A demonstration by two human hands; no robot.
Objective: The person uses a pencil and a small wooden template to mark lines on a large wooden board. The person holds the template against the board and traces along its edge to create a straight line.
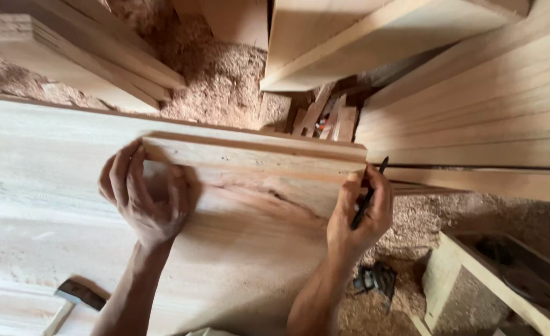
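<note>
Seen from the head camera: narrow pale wooden strip [253, 155] lying flat across wide light timber board [38, 186], the landmark here. Left hand [144, 199] pressed at strip's left end, fingers [122, 177] curled against its edge. Right hand [359, 214] at strip's right end, fingers closed around slim black pencil [368, 194], tip raised past the corner. Hammer with wooden handle [69, 298] resting on board's near edge. Stacked planks [474, 112] right of board, sawdust-covered floor [225, 74] beyond.
</note>
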